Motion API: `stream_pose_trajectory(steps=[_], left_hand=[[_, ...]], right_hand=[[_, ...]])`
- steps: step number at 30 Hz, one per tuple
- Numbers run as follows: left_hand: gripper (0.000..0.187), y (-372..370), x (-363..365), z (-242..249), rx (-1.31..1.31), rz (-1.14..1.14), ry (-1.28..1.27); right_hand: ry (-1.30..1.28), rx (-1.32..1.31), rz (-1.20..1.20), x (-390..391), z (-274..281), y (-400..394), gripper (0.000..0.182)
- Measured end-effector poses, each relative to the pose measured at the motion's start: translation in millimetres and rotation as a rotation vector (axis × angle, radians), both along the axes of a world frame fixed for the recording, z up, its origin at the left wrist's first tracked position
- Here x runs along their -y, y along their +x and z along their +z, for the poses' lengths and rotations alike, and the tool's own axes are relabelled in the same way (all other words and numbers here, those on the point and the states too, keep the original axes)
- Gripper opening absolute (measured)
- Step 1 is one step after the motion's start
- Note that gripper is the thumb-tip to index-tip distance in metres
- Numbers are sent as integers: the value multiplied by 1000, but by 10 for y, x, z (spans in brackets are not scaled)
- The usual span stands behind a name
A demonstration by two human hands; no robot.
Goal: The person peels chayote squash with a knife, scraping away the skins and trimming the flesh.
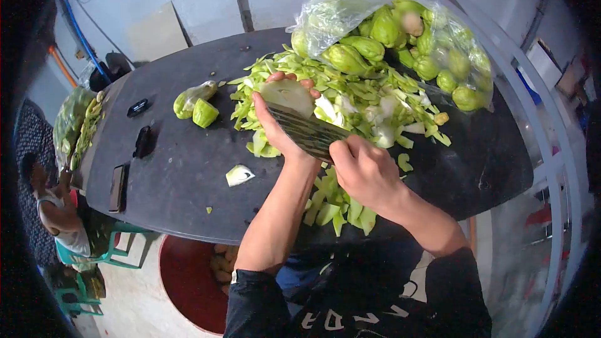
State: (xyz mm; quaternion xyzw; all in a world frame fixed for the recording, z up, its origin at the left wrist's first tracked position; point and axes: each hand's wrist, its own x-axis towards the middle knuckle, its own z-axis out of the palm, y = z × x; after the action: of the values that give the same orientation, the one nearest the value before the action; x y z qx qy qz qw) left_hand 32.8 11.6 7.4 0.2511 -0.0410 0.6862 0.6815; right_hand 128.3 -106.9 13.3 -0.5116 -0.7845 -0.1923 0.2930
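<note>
A: State your hands' status.
B: Your left hand grips a peeled chayote above the counter. Your right hand is closed on the knife, blade against the chayote, over the peel pile.

The right hand is hiding the knife handle; the bag is blurring the chayotes inside.

Bare tabletop left; peel heap, bag block right.
</note>
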Motion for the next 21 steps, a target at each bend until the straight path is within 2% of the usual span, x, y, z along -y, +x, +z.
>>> stream_pose_trajectory(steps=[3,5,8,13,16,18,21], left_hand=[[46,47,27,16,10,-7,-83],[47,111,154,47,-95,62,-99],[48,137,175,30,-67,-16,-82],[51,170,190,4,-150,44,-44],[54,200,221,25,-228,159,58],[56,218,251,70,-440,366,151],[53,198,241,95,-494,374,162]], right_hand=[[1,23,-73,24,-26,-41,15],[-2,-8,-73,-23,-16,-22,15],[-6,-47,-74,-30,-22,-4,16],[-22,-126,-62,-38,-12,-22,18],[-54,-231,-36,-21,43,-3,19],[-127,-413,19,-23,60,50,17],[-116,-471,80,-38,133,150,14]])
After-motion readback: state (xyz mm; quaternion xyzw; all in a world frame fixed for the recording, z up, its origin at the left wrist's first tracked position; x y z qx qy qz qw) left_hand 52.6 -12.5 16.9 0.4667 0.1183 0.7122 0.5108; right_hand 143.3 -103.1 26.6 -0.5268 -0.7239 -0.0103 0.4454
